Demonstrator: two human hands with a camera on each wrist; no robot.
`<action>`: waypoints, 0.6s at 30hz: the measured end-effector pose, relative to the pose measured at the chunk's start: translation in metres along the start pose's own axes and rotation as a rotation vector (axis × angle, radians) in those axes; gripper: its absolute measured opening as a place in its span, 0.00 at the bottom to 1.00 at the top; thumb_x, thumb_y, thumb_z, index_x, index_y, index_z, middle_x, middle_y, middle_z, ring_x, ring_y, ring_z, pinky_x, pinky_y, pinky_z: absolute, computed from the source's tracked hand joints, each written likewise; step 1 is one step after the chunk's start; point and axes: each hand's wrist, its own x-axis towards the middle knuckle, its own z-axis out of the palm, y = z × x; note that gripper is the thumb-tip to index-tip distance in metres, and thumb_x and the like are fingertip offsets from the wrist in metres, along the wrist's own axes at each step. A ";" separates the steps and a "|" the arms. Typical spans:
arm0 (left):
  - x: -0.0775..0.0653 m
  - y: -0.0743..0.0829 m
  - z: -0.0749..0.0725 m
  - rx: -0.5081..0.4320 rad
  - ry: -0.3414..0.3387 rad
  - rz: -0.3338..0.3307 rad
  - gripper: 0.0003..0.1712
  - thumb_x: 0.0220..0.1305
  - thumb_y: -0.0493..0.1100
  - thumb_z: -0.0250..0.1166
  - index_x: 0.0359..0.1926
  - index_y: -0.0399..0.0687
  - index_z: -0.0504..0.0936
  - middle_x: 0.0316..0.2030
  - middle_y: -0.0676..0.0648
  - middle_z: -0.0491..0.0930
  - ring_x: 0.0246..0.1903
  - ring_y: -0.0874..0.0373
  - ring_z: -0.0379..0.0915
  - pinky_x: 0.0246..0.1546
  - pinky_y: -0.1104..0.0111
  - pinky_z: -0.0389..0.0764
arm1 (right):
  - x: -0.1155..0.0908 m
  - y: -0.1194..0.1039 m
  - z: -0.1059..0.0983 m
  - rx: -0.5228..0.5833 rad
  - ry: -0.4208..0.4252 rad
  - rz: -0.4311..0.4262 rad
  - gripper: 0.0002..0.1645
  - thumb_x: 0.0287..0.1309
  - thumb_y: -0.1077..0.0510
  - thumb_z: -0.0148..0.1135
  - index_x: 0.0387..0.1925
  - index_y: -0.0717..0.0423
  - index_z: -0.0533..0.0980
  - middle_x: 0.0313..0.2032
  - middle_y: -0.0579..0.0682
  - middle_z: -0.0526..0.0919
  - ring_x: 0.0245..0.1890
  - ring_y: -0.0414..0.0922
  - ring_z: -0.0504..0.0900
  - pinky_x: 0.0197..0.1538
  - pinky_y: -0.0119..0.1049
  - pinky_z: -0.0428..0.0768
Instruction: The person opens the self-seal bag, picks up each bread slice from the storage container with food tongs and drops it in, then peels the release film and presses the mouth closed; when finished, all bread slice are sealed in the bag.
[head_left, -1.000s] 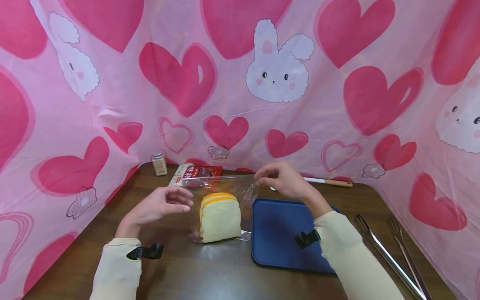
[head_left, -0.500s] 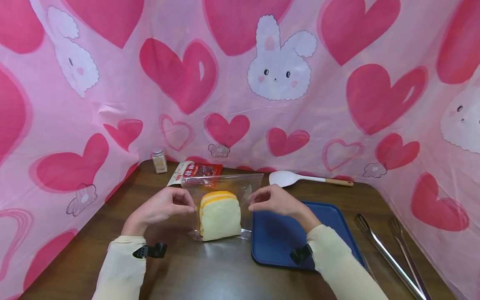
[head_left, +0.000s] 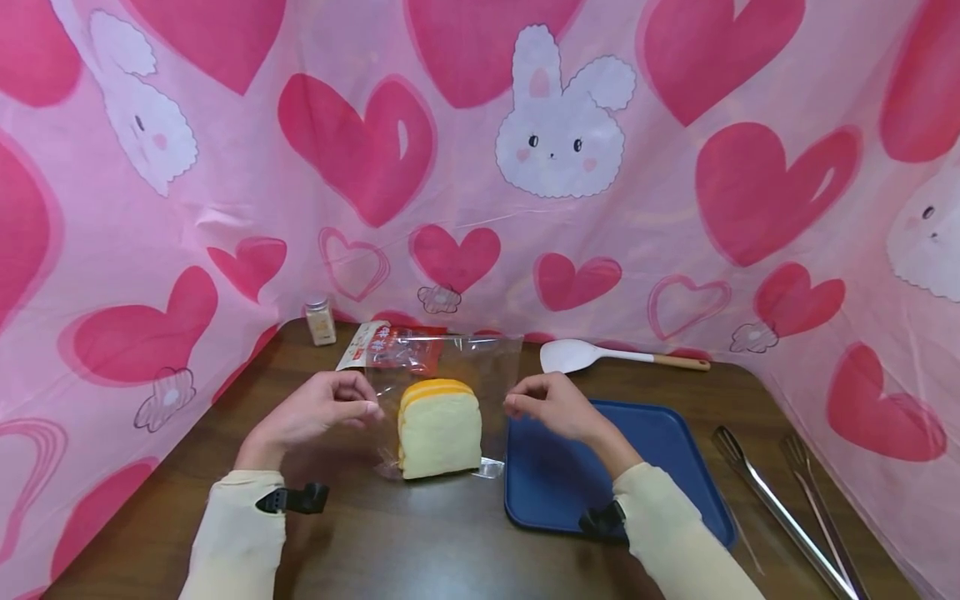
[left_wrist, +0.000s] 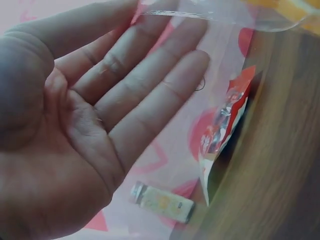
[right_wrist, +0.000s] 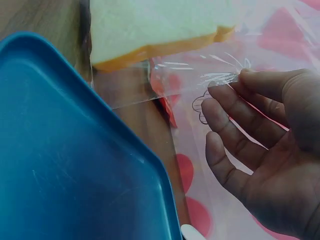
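A clear plastic bag [head_left: 495, 354] stands on the table with bread slices [head_left: 440, 433] inside, edged in orange crust. My left hand [head_left: 318, 412] pinches the bag's left side between thumb and forefinger, the other fingers loosely extended; in the left wrist view those fingertips meet the film at the top edge. On the opposite side, my right hand [head_left: 558, 404] pinches the bag's right edge. Creases in the film [right_wrist: 220, 77] fan out from the right thumb and forefinger in the right wrist view. The bag's upper part rises above the bread.
A blue tray [head_left: 622, 467] lies right of the bag, under my right forearm. Behind are a seasoning jar [head_left: 320, 322], a red-and-white packet [head_left: 408, 350] and a white spatula [head_left: 573, 356] with a wooden handle. Metal tongs [head_left: 780, 508] lie far right. Patterned pink cloth [head_left: 465, 175] surrounds the table.
My right hand has come down from the bag's upper right corner to its right side, uncovering the spatula. My left fingers have closed on the left edge. The bread has stayed in place.
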 end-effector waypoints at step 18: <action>0.004 0.012 0.004 -0.205 0.262 -0.001 0.24 0.72 0.37 0.69 0.61 0.24 0.77 0.31 0.52 0.89 0.25 0.57 0.86 0.35 0.61 0.91 | -0.004 -0.010 0.011 0.355 -0.023 0.119 0.16 0.75 0.58 0.62 0.46 0.71 0.83 0.31 0.50 0.89 0.32 0.44 0.89 0.40 0.41 0.89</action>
